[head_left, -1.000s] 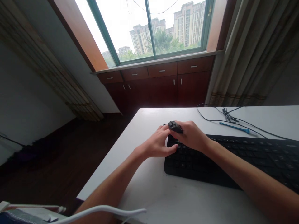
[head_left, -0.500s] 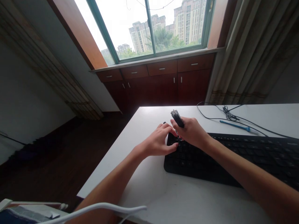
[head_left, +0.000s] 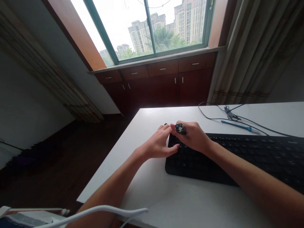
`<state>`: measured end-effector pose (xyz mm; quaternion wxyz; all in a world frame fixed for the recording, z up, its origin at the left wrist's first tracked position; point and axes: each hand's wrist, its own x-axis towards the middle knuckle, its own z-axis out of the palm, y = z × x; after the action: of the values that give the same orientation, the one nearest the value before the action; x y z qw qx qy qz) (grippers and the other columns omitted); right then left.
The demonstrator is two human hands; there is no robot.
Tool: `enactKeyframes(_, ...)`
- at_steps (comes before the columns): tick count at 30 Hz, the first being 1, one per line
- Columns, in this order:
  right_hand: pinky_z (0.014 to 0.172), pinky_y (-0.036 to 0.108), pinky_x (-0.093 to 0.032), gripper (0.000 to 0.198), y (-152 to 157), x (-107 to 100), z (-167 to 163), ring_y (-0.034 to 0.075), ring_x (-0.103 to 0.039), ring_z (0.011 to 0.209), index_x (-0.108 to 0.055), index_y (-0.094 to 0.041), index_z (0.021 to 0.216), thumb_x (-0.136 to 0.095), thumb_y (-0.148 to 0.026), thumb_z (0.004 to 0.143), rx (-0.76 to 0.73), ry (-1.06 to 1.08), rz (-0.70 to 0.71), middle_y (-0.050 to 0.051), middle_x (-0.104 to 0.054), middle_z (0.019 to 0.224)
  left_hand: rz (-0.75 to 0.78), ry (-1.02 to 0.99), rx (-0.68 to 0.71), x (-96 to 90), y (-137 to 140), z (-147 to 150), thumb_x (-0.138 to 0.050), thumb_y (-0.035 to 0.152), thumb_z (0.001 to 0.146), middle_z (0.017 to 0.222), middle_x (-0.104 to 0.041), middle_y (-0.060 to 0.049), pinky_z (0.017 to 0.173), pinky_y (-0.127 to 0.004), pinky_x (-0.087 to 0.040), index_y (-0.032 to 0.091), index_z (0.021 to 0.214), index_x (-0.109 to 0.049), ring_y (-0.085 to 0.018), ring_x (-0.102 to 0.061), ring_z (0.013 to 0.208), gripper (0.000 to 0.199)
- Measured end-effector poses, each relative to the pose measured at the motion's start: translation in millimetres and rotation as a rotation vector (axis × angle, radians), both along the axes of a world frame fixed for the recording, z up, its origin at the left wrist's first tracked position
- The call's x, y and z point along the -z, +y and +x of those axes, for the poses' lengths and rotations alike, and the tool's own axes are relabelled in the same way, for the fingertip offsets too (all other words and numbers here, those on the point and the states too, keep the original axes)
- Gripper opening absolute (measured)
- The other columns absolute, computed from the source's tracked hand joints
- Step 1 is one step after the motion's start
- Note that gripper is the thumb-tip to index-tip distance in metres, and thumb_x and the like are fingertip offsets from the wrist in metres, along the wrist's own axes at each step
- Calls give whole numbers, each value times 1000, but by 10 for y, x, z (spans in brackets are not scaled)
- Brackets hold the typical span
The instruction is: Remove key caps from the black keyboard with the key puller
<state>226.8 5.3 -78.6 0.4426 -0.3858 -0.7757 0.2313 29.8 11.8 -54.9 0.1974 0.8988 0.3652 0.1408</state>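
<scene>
A black keyboard (head_left: 255, 155) lies on the white desk, its keys facing up. Over its left end is my right hand (head_left: 191, 134), closed around a short black handheld tool (head_left: 180, 129) whose upper end shows a pale cross-like pattern. The tool's lower end is hidden behind my fingers. My left hand (head_left: 158, 142) rests at the keyboard's left edge, thumb and fingers apart; its thumb touches the keys and its fingertips are close to my right hand. Behind the left fingers a small dark piece (head_left: 165, 124) shows, too little to name.
Beyond the keyboard lie a thin blue stick-like tool (head_left: 236, 125) with a flared end and a bundled black cable (head_left: 230, 113). A white curved bar (head_left: 106, 208) crosses the lower left. The desk (head_left: 114, 158) ends in a slanting left edge above a dark floor.
The tool in my right hand has tilted, so its upper end now points toward me and sits lower. My left fingers have come nearer my right hand. The view has shifted slightly.
</scene>
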Motion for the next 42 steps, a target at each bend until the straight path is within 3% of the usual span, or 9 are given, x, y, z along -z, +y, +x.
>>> enactKeyframes(6,59,25,-35,30,-53,24,-93,12,-39,56,-42,-22,72,-57,-32,96,81,18,43,-3,-50,63,37,-83,-52,88,-55,97,-67,38,82,113,-64,-12,102,-54,-47,18,112,-57,-32,-59,107,37)
enactKeyframes(10,59,25,-35,32,-78,63,-139,12,-37,55,-39,-23,73,-54,-35,98,147,64,49,-4,-44,61,85,-161,-155,253,-178,290,-68,39,80,124,-61,-16,106,-58,-44,17,120,-54,-36,-57,116,48)
enactKeyframes(13,59,25,-36,33,-97,69,-139,12,-36,54,-38,-24,74,-50,-37,101,150,88,43,-4,-43,60,126,-210,-137,336,-239,392,-60,28,87,128,-60,-16,111,-58,-41,17,123,-54,-36,-55,123,38)
enactKeyframes(16,59,25,-36,34,-116,55,-129,12,-35,55,-37,-24,73,-51,-37,100,137,118,45,-4,-44,61,90,-277,-65,352,-242,412,-54,19,88,127,-62,-15,107,-52,-48,18,123,-54,-33,-58,121,34)
enactKeyframes(21,57,24,-35,33,-134,34,-132,12,-33,54,-36,-23,72,-52,-33,99,154,158,64,-5,-41,60,57,-284,-50,343,-220,386,-51,20,93,124,-63,-16,103,-49,-52,18,125,-53,-32,-60,117,33)
enactKeyframes(26,56,25,-35,36,-85,54,-173,11,-32,52,-35,-23,71,-53,-37,99,238,260,104,-6,-39,58,97,-341,-52,367,-215,388,-44,17,96,129,-59,-20,109,-51,-49,13,133,-48,-32,-57,122,37)
enactKeyframes(35,56,26,-42,39,39,107,-142,14,-49,52,-48,-22,67,-52,-41,100,380,447,-2,-3,-51,54,28,-240,-23,188,-96,238,-56,23,99,126,-64,-10,102,-42,-53,22,128,-54,-25,-63,113,29)
enactKeyframes(40,52,27,-42,41,95,111,-127,15,-51,50,-51,-22,68,-51,-46,101,418,532,-92,-2,-53,51,29,-133,101,72,51,4,-61,31,98,143,-56,-10,112,-41,-48,26,141,-49,-25,-56,130,45)
enactKeyframes(42,50,26,-41,41,102,110,-128,14,-51,49,-51,-22,69,-51,-48,101,418,553,-113,-2,-53,52,51,-66,129,19,121,-122,-67,38,95,140,-57,-11,108,-41,-51,25,141,-51,-26,-57,126,51)
